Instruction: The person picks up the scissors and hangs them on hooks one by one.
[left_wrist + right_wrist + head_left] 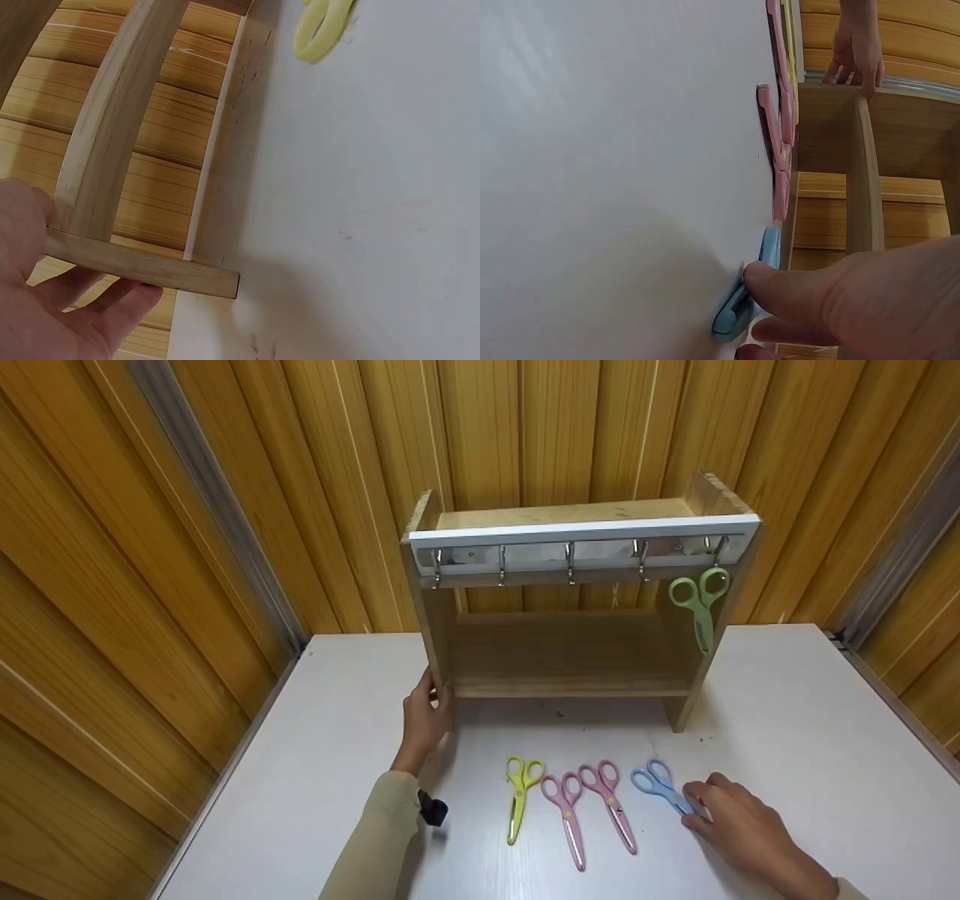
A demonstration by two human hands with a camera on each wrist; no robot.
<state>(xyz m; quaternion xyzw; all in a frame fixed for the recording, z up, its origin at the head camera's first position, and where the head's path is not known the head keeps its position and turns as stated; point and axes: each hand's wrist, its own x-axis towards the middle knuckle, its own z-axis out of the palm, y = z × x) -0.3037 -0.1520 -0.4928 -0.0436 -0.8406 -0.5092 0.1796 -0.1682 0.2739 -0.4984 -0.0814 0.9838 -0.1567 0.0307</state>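
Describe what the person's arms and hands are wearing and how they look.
Both hands are bare: no gloves or rings show. The left hand comes from a long beige sleeve with a small black device at the wrist. The right hand shows a sliver of matching sleeve.

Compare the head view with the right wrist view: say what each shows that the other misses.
Only the head view shows the green scissors hanging on the rightmost hook of the hook rail. Only the right wrist view shows, close up, the right hand's fingertips pressing on the blue scissors. Both show the wooden shelf, the pink scissors on the white table, and the left hand at the shelf's side.
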